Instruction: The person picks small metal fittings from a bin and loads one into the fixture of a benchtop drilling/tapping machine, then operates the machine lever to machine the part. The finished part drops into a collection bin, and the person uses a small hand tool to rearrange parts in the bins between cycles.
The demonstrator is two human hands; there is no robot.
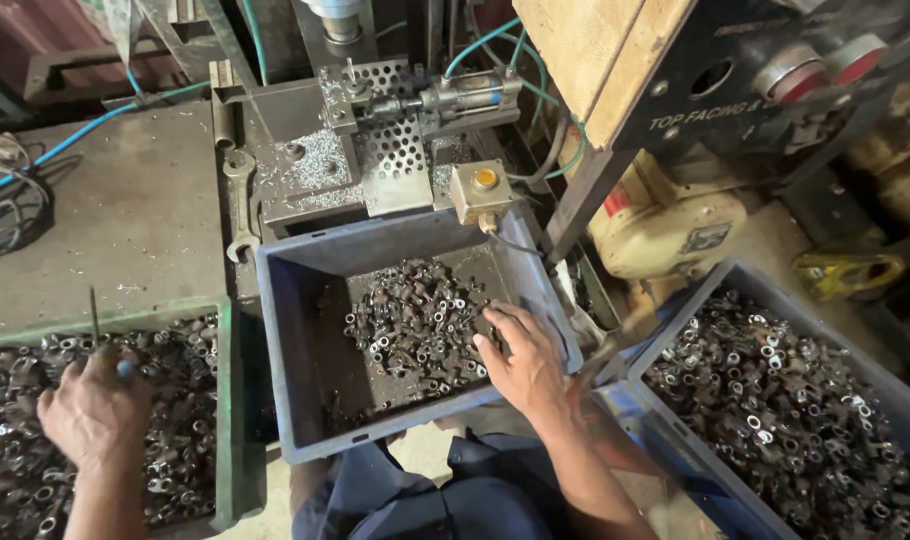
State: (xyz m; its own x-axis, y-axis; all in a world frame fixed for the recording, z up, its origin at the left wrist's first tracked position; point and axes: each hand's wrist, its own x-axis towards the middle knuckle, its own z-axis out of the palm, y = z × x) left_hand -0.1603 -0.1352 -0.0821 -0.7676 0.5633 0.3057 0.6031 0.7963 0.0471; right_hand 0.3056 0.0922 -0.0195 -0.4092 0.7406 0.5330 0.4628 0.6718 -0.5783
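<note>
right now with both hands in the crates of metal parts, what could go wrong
1. The right hand rests on loose metal fittings in the blue-grey crate; sharp edges could cut the bare fingers.
2. The left hand grips a thin rod pointing upward, which might jab if the person leans in.
3. Metal chips lie on the machine bed just above.

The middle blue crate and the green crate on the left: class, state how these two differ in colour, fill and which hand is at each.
The blue crate is blue-grey; the green crate is green. The blue crate holds a small heap with bare floor around it; the green crate is covered across with parts. The right hand rests in the blue crate; the left hand, gripping a thin tool, is over the green one. Both hold small dark metal parts.
</note>
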